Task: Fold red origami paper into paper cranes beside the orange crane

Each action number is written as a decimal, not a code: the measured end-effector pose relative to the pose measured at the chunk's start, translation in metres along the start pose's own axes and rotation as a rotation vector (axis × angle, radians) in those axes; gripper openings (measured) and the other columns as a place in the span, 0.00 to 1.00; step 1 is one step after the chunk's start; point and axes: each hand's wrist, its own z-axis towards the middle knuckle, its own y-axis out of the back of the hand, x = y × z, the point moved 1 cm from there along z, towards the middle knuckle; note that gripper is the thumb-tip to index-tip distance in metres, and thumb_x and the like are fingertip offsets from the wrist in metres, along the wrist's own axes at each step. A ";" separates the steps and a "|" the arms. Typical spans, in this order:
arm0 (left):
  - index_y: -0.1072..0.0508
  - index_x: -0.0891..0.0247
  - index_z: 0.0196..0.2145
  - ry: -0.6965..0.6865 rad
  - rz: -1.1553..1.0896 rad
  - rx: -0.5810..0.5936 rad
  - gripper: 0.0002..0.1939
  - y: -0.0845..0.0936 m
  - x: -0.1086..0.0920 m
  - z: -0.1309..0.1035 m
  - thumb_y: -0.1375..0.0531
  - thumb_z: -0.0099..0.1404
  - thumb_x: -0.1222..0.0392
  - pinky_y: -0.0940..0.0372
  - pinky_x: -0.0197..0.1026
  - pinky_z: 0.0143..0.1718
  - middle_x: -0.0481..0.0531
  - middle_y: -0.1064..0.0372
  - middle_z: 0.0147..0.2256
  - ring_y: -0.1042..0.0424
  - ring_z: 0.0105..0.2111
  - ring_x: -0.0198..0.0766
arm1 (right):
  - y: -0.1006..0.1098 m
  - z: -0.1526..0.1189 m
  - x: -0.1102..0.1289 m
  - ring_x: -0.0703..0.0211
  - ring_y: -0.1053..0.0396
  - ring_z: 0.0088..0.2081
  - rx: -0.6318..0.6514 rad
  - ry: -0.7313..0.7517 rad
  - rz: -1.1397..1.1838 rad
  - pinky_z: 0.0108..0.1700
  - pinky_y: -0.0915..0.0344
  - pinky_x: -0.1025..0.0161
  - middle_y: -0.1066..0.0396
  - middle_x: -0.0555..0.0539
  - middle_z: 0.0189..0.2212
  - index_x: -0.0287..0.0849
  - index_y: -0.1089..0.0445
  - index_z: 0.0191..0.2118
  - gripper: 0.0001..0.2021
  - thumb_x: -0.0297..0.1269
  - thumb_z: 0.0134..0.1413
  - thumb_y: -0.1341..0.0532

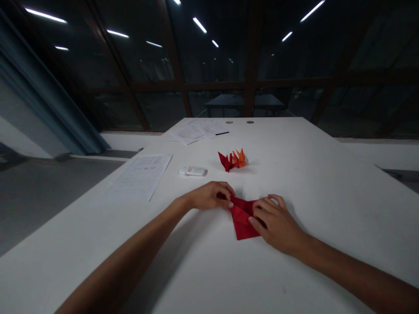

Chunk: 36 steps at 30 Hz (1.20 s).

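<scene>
A red sheet of origami paper [242, 224], partly folded, lies on the white table in front of me. Its upper layer is lifted, leaving a dark gap between the layers. My left hand [216, 195] pinches its upper left corner between thumb and fingers. At the right side, my right hand [274, 222] grips the raised layer, thumb in front and fingers behind and inside the fold. Part of the paper's right side is hidden by that hand. Beyond the hands stand a red paper crane [225, 162] and an orange paper crane [241, 158], close together.
A white bottle [194, 171] lies left of the cranes. A written sheet [140, 176] is near the table's left edge. More papers [196, 131] and a black pen [222, 133] lie farther back. Two small round discs [229, 122] are at the far edge.
</scene>
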 end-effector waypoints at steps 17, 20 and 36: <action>0.18 0.52 0.31 -0.104 0.414 0.083 0.02 -0.007 -0.036 0.001 0.32 0.57 0.57 0.37 0.49 0.55 0.49 0.31 0.55 0.32 0.54 0.50 | -0.002 0.001 0.003 0.52 0.27 0.45 -0.007 0.010 0.022 0.66 0.55 0.42 0.24 0.47 0.40 0.45 0.30 0.40 0.05 0.40 0.63 0.40; 0.20 0.55 0.31 -0.110 0.444 0.062 0.03 -0.008 -0.030 0.003 0.35 0.61 0.56 0.38 0.48 0.54 0.52 0.29 0.51 0.31 0.52 0.49 | -0.002 0.001 0.003 0.53 0.27 0.45 -0.007 0.009 0.017 0.66 0.56 0.42 0.25 0.48 0.40 0.45 0.30 0.40 0.05 0.39 0.64 0.40; 0.29 0.59 0.39 -0.059 0.569 0.039 0.10 -0.011 -0.023 0.005 0.34 0.59 0.58 0.40 0.44 0.45 0.50 0.29 0.38 0.31 0.42 0.44 | -0.002 -0.001 0.000 0.54 0.29 0.49 0.004 0.025 0.044 0.65 0.56 0.41 0.25 0.49 0.45 0.54 0.24 0.48 0.10 0.36 0.65 0.41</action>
